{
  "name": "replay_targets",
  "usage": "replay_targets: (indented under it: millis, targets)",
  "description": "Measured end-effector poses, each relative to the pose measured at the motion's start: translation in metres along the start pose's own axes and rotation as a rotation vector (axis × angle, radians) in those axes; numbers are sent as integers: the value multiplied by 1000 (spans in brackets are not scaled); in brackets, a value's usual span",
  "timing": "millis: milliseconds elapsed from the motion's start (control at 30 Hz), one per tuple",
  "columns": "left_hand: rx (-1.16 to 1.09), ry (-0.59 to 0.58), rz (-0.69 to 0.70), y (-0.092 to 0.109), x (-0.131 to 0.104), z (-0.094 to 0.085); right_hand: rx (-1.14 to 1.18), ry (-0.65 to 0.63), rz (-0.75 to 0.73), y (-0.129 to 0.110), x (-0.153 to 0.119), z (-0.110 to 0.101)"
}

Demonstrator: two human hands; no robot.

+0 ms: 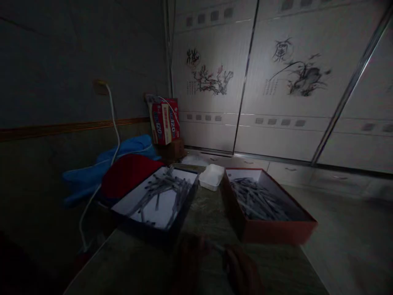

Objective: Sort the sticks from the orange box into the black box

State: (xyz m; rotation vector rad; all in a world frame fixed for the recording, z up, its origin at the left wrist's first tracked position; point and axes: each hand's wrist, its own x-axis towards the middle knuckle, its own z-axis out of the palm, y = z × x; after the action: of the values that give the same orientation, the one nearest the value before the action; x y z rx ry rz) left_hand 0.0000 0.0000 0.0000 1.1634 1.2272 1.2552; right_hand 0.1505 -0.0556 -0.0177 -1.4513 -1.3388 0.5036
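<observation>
At the bottom centre, dark and blurred, my left hand (pixel 192 254) and my right hand (pixel 241 266) face each other over the table. A thin pale stick-like item (pixel 217 247) spans the gap between them, its right end in the closed fingers of my right hand. My left hand's fingers are closed around its other end. Ahead on the left lies a dark-edged box (pixel 159 211) with a white inside, holding many thin grey pieces. An orange-red box (pixel 276 232) on the right is filled with similar pieces. Between the boxes, farther back, sits a small white tray (pixel 211 177).
Beyond the left box are a red rounded item (pixel 132 170) and blue cloth (pixel 135 145). A white cable (pixel 115 127) hangs along the left wall. Red-and-white packages (pixel 164 119) stand on a cardboard box (pixel 172 150) near white sliding doors (pixel 211 41).
</observation>
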Motion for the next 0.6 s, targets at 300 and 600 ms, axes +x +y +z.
replay_targets:
  millis: [300,600]
  targets:
    - [-286,26,-110,-10,1,5,-71,24,-99,23,4,2]
    - [-466,67,-180,-9,3,6,222,4,120,11,4,-1]
